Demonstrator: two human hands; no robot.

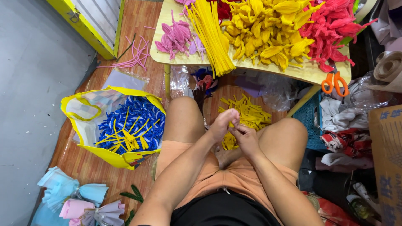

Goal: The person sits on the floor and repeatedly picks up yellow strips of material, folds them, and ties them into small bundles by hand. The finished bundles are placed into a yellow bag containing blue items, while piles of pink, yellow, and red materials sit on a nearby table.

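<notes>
The left hand [222,122] and the right hand [243,136] meet between the person's knees, fingertips pinched together on a short yellow stem [233,124]. Both hands are closed narrowly around it, thumbs and forefingers touching; the part of the stem between them is mostly hidden by the fingers.

Just below and behind the hands, on the floor between the legs, lies a loose heap of cut yellow pieces [247,113].

To the left of the left knee stands an open yellow bag [113,157], filled with blue pieces and some yellow ones on top. Near the lower left corner lie paper cones [77,199] in pale blue, pink and lilac.

Above the knees, a low table [312,73] carries a bundle of long yellow stems [209,33], pink shapes [176,37] beside it, a large pile of yellow petals [268,29] and a pile of red petals [331,29]. Orange scissors [335,83] rest at the table's right corner. Thin pink stems [134,54] lie on the floor left of the table. A blue crate [312,125] stands beside the right knee, with cloth heaped just beyond it.
</notes>
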